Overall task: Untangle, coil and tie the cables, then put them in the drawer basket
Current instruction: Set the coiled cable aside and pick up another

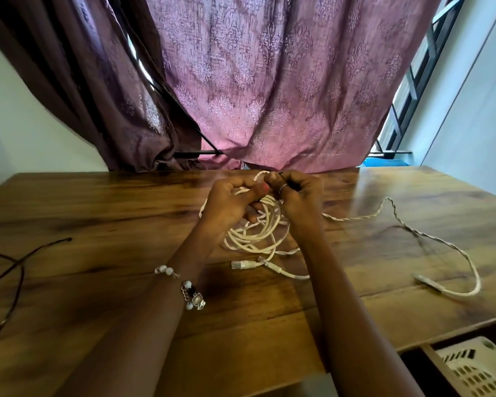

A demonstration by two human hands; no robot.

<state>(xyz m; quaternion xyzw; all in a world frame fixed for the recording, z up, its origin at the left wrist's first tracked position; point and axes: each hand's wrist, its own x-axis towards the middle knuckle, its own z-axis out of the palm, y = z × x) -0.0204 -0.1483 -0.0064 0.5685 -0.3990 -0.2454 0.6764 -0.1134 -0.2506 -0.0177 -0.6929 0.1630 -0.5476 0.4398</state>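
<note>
Pinching a thin black tie (pixel 291 185), the right hand (pixel 297 196) seems to bind the white cable coil (pixel 255 233); the left hand (pixel 229 202) grips its loops to keep them gathered.

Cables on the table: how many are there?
3: a white coil under both hands, a braided white cable at right, a dark cable at left. The coil may hide more.

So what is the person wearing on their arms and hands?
No sleeves show; both forearms are bare. The left wrist has a bracelet of white beads and silvery charms. The left hand has a pink-painted nail. The right hand wears a thin silver ring on one finger.
</note>
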